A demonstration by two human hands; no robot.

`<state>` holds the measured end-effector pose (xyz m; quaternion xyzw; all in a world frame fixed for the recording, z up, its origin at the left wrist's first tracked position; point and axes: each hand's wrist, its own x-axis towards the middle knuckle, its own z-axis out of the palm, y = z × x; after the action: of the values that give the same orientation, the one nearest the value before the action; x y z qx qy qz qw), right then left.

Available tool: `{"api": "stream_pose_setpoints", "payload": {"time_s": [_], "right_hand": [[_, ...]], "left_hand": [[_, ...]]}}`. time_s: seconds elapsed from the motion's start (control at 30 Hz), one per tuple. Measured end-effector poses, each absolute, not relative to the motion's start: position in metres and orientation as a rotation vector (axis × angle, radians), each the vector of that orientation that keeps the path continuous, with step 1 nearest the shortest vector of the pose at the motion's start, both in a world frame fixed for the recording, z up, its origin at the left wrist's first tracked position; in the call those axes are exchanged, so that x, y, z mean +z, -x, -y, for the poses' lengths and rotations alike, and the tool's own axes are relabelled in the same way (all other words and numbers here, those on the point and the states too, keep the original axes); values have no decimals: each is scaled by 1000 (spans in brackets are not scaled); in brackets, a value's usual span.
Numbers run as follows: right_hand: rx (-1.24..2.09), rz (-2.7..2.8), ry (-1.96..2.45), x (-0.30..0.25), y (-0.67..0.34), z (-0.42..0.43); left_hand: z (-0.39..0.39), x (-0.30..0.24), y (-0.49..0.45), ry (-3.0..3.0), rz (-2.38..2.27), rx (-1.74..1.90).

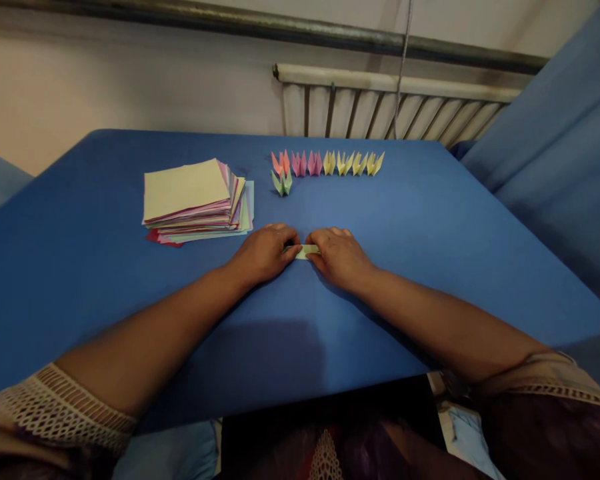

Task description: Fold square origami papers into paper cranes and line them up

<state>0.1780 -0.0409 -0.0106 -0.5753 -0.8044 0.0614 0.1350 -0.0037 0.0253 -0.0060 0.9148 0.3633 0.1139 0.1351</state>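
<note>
I find the paper, long axis parallel to the near edge of the table, between left hand and right hand, each grip closed on one end.

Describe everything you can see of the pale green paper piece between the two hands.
The small pale green folded paper strip looks like thin origami paper folded into a narrow, flat band. It lies on the blue table, its long side running left to right. Only its middle shows: the left hand covers one end and the right hand the other. Whether they pinch it or merely press it cannot be told.
</note>
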Motion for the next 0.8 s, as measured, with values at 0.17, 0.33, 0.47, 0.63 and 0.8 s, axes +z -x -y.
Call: {"api": "stream_pose_setpoints", "payload": {"time_s": [0.17,0.33,0.47,0.63,0.8], "right_hand": [[42,2390,1577,-14,-178,41],[-44,2478,1574,-17,-172,50],[15,2492,1609,-14,-167,60],[25,2513,1634,-10,-164,68],[-24,2538,1662,-9,-164,70]], "left_hand": [[-29,-12,4,-2550,-1108,397],[-19,-9,9,-2820,-1074,341],[6,-9,9,-2950,-944,214],[27,-11,13,-2904,-1010,-121],[28,1,23,-2891,-1240,-216]]}}
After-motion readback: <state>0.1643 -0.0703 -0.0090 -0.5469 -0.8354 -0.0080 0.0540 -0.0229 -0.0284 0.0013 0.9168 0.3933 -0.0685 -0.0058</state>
